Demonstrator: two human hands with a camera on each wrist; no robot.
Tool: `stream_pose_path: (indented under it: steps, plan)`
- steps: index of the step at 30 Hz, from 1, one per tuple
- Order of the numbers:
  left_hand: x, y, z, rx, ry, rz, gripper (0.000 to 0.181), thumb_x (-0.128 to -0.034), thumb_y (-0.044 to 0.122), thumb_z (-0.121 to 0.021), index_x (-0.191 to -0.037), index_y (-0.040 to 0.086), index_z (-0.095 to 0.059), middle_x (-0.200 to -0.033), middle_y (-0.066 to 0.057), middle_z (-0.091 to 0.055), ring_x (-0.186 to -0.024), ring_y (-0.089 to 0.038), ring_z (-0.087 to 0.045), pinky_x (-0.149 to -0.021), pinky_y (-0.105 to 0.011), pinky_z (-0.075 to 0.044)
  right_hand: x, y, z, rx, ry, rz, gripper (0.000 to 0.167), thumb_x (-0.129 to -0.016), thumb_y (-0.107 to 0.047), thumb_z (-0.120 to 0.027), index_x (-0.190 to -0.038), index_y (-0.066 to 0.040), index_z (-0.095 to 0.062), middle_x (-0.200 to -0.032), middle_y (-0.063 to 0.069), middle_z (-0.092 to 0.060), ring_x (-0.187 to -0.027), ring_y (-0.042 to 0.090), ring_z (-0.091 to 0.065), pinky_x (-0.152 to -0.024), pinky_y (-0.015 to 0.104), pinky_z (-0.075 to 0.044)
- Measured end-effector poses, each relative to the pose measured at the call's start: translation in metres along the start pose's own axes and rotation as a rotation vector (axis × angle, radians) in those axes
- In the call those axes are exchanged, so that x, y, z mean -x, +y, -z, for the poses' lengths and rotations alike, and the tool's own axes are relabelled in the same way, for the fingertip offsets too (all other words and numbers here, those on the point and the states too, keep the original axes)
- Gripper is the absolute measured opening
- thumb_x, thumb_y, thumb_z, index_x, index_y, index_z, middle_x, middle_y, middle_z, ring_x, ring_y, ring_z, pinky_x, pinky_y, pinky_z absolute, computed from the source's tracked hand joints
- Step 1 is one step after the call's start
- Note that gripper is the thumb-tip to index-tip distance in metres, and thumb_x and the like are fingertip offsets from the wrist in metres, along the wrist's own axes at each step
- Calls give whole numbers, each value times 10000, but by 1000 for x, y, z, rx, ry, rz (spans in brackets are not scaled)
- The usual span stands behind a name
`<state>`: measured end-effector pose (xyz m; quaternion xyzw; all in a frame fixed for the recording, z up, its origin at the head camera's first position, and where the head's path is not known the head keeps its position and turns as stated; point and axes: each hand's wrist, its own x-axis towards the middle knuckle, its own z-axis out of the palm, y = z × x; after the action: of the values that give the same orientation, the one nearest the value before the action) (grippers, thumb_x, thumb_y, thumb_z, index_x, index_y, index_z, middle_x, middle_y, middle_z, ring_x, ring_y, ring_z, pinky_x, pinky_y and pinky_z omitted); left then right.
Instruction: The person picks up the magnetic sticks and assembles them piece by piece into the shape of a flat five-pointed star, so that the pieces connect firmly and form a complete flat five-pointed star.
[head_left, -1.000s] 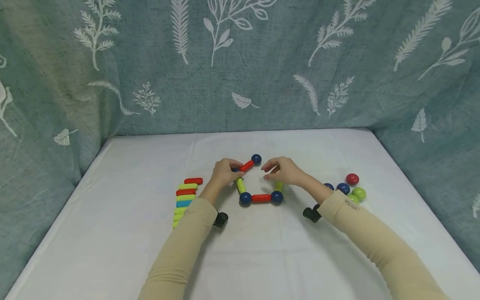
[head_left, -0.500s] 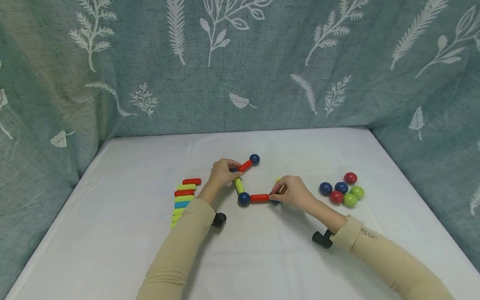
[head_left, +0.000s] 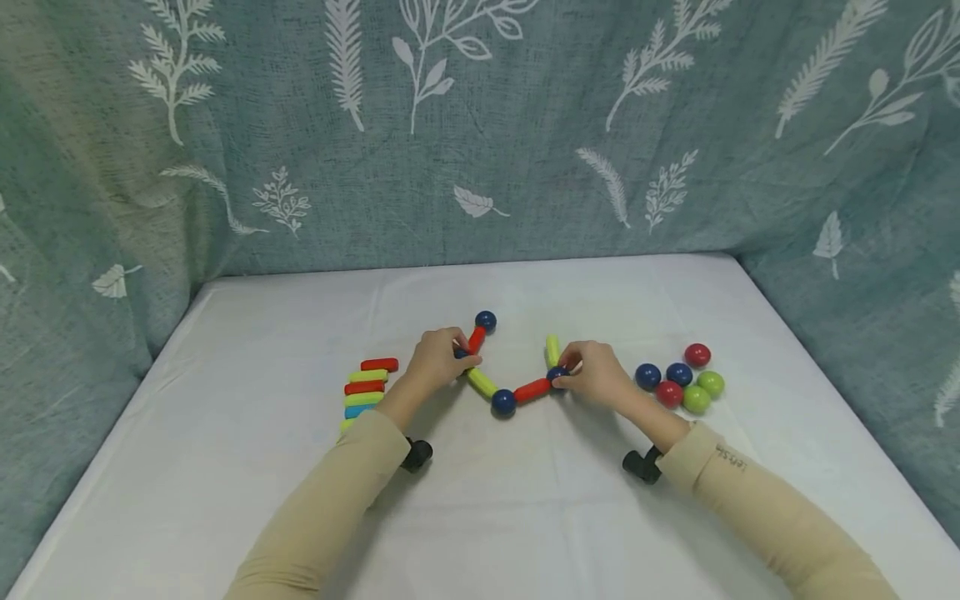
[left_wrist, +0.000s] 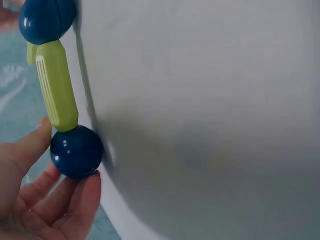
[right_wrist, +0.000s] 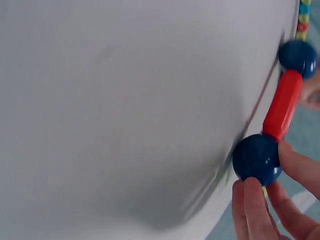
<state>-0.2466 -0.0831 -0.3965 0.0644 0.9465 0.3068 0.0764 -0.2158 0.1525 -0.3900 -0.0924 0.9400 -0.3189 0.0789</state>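
On tbl point(head_left: 562, 517), bent multicol. chain point(head_left: 504, 404)

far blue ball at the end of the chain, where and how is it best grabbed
Pinch the far blue ball across its widest part, likely best from above and the right. It is round, the red rod meets it on its near side with the left hand nearer still, and its far and right sides stand free.
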Motion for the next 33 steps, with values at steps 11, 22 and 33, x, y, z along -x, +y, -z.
stream_pose_path:
  steps: [11,22,33]
  plan:
    - [33,15,-1,-136,-105,-93,305,-808,192,-705,-1020,-8,-615,-829,-68,-605,-709,-165,-516,-636,-238,-470,-25,8,16,-26,-32,-57,276,-812,-67,-682,-1073,15,-651,-1092,175,-619,-939,278,-591,-748,334,-496]
    - [44,14,8,-140,-180,-92,254,-857,193,-645,-1061,43,-622,-978,-97,-630,-859,-209,-575,-721,-318,-492,-30,12,14,-65,-13,-49,263,-821,-36,-662,-1074,32,-644,-1097,193,-617,-966,294,-602,-770,336,-507]
    - [34,-54,89,-310,-174,99,341,-908,95,-466,-1198,-68,-538,-1203,-273,-511,-1033,-364,-496,-846,-466,-446,-33,17,12,-101,-11,-43,253,-822,-20,-653,-1071,25,-650,-1104,191,-612,-971,293,-599,-779,341,-507]
